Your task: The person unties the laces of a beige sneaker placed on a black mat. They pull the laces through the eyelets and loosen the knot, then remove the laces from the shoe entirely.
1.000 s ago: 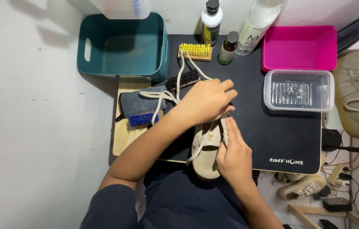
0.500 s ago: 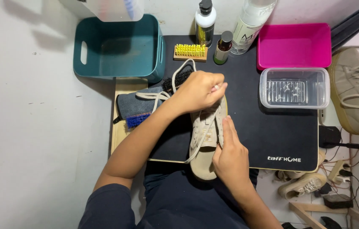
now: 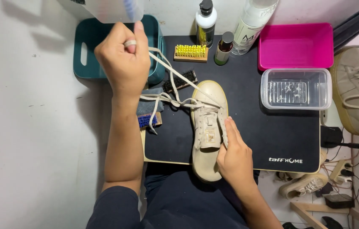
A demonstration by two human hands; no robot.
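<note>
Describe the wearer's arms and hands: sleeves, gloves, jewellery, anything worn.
Both hands are bare, no gloves. The left hand has a pale, plain band ring on one finger; the right hand shows no ring. Dark navy sleeves are pushed up near the elbows, leaving the forearms uncovered. No watch or wristband visible.

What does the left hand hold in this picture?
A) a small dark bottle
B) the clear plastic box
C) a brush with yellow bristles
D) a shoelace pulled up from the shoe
D: the left hand is raised and pinches the shoelace, which runs taut down to the shoe that the right hand steadies.
</note>
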